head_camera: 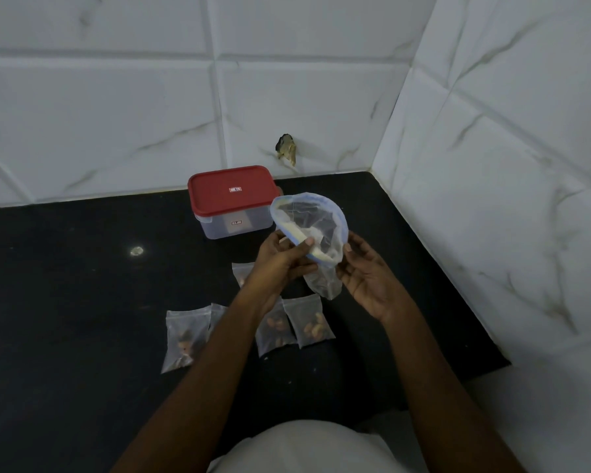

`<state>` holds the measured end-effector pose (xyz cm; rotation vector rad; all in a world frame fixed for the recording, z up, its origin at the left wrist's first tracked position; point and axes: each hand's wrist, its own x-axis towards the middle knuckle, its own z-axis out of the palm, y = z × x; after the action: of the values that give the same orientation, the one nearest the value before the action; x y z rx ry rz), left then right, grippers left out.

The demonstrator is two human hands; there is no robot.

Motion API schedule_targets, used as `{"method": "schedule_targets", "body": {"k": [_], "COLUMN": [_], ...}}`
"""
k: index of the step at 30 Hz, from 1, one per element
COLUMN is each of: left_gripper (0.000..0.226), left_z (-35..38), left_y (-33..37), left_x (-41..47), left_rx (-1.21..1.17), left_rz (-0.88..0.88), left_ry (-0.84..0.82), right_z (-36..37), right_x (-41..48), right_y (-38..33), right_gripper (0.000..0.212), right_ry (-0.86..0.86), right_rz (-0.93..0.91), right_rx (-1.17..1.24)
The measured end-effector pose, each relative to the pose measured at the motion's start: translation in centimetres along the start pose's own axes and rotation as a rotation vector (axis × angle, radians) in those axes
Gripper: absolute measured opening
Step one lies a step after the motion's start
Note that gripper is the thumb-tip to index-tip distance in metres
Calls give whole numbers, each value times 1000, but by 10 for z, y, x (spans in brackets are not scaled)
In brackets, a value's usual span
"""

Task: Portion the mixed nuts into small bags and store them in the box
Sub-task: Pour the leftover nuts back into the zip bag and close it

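A large clear zip bag (313,227) with a blue-edged mouth is held up above the black counter, its mouth gaping open. My left hand (282,259) pinches its near rim between thumb and fingers. My right hand (365,278) touches the bag's right side with fingers spread. A few nuts sit in the bag's hanging bottom (323,281). Several small filled bags lie on the counter: one at the left (184,337), two below my hands (274,331) (309,322), one partly hidden behind my left wrist (242,271). The clear box with a red lid (232,194) stands shut behind.
The black counter (82,285) meets white marble-pattern tiled walls at the back and right, forming a corner. A chipped hole (287,148) marks the back wall. A small bright glint (136,250) shows on the counter at the left.
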<state>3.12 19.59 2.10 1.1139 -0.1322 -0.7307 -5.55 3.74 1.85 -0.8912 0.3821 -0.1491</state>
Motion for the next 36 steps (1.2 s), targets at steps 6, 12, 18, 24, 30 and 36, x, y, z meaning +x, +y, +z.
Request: {"method": "schedule_targets", "body": {"k": [6,12,18,24,30,36], "left_gripper": [59,60,59,55,42,40], "left_z": [3,14,18,24,18,-3], "left_y": [-2,-5,-10,-15,-5,-1], "left_x": [-3,-2,-3,1,4,9], "left_rx": [-58,-80,-2,253,285,938], "left_rz": [32,99,152,149,-15,93], "left_ry": [29,205,356,509,440,428], "right_z": [10,18,26,30,23,17], "right_x": [1,1,3,12,16,21], "right_y": [0,1,8,14,5,7], "right_gripper": [23,10,16,19,37,17], "right_ry": [71,191,380,642,524,512], "right_rz": [-34,-23,-87,-239,-67,-249], "right_rx": [-65,-158,-267,-690,-730,-1080]}}
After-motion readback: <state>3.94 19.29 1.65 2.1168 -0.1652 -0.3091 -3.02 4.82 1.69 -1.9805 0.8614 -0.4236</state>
